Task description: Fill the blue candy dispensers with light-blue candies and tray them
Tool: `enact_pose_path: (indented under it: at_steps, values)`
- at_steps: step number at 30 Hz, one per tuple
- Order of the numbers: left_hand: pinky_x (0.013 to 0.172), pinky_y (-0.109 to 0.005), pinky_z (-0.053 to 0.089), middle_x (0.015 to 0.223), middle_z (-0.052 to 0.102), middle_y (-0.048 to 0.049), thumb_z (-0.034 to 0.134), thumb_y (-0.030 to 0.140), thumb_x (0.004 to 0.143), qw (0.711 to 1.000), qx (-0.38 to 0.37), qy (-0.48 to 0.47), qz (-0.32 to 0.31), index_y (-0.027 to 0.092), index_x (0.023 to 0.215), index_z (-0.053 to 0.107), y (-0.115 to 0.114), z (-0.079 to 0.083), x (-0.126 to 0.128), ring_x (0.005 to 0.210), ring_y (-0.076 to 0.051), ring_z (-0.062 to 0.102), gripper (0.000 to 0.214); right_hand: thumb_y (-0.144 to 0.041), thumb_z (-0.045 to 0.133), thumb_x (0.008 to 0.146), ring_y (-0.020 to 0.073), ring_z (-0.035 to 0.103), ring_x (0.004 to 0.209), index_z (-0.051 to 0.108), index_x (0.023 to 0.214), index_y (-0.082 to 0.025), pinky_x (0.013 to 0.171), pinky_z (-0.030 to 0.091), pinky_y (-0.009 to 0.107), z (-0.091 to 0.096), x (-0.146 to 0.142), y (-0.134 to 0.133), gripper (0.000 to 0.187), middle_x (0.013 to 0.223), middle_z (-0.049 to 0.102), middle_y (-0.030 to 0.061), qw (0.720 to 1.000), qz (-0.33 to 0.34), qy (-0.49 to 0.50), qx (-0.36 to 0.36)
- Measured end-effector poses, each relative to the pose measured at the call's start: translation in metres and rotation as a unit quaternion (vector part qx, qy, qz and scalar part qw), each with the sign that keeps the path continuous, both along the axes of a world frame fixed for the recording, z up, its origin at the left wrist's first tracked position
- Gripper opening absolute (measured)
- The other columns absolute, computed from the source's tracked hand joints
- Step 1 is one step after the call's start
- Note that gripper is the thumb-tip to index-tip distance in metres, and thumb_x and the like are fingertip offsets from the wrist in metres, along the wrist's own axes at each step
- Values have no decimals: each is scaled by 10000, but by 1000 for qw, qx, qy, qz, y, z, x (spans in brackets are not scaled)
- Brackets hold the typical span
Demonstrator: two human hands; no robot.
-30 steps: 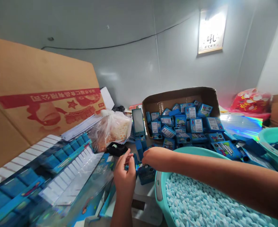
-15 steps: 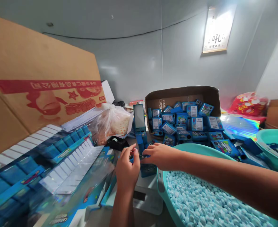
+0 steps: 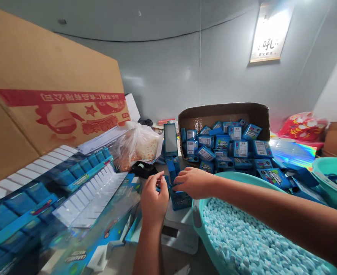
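Observation:
In the head view, my left hand (image 3: 155, 198) is closed, thumb and fingers curled around something small and blue that is mostly hidden. My right hand (image 3: 195, 182) reaches across from the right, its fingers bent at the top of a blue display box (image 3: 180, 201); what the fingertips grip is hidden. The display box sits on a white scale (image 3: 182, 238), its tall lid flap (image 3: 170, 139) standing up behind. Close to my right forearm is a turquoise basin (image 3: 196, 219) full of pale blue candies (image 3: 243, 233).
A brown carton (image 3: 222, 110) of small blue boxes (image 3: 222, 142) stands behind the basin. At left lie filled blue display trays (image 3: 79, 175) before a large cardboard box (image 3: 56, 76). A plastic bag (image 3: 136, 145) and black tape dispenser (image 3: 142, 169) lie behind my left hand. Another basin (image 3: 334, 183) is at right.
The view has shifted slightly. My right hand has lifted a little at the display box's top, and more of the box front shows. My left hand stays closed nearby.

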State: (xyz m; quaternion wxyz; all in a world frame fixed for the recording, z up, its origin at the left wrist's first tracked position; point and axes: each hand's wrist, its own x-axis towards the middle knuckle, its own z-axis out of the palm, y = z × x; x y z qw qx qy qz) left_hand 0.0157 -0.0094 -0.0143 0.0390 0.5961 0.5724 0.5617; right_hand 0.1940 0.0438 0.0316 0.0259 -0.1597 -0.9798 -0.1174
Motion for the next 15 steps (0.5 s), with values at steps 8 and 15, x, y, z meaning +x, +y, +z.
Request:
enact_pose_path:
  at_steps: [8,15]
  values:
    - [757,-337,535,984,720,-75,540,430,892,998,-27,-63,-10,195,1036,703,2,-2,2,846,-212,666,321,-94,403,930,210,576,1204,616,1304,-133,1034,433,341,2,41,-11,432,1309,628,103,912,-138,166,-350]
    - [753,-315,536,955,728,-74,555,452,893,995,-27,-99,-8,181,1050,697,-1,0,-2,843,-202,672,344,-180,347,981,217,590,1123,665,1167,-154,992,444,348,4,80,-39,369,1214,646,104,913,-204,210,-284]
